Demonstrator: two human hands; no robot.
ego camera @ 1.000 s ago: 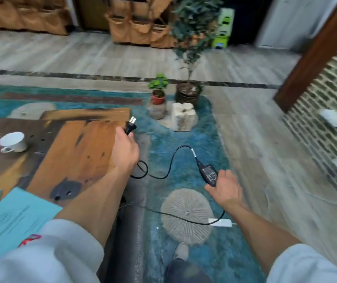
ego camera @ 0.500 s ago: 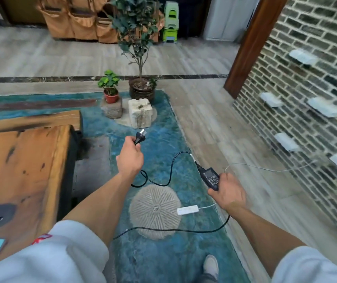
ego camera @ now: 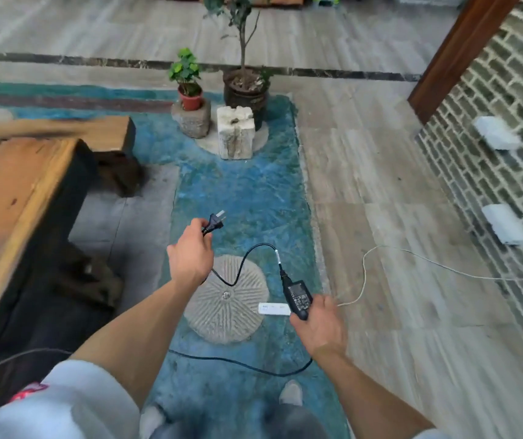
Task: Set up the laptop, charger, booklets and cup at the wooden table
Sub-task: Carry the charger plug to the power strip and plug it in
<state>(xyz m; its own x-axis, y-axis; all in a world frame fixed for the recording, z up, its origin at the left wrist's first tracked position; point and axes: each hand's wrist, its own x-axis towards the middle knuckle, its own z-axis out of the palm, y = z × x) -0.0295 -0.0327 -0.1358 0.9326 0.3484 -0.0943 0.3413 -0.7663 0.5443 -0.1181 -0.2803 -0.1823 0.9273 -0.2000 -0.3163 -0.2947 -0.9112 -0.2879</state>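
My left hand pinches the black plug of the charger, prongs pointing up and right. My right hand grips the charger's black power brick. A black cable loops between the two hands, and another length trails across the floor below my arms toward the left. A white power strip lies on the floor just left of my right hand. The wooden table fills the left side. Laptop, booklets and cup are out of view.
A round stone disc sits on the blue rug under my hands. Two potted plants and a stone block stand ahead. A wooden bench lies beyond the table. A brick wall with white fixtures runs on the right; a white cord crosses the floor.
The view has swung right and away from the table, so cup and booklets left the frame. Both hands keep hold of plug and brick, now lower over the rug near the power strip.
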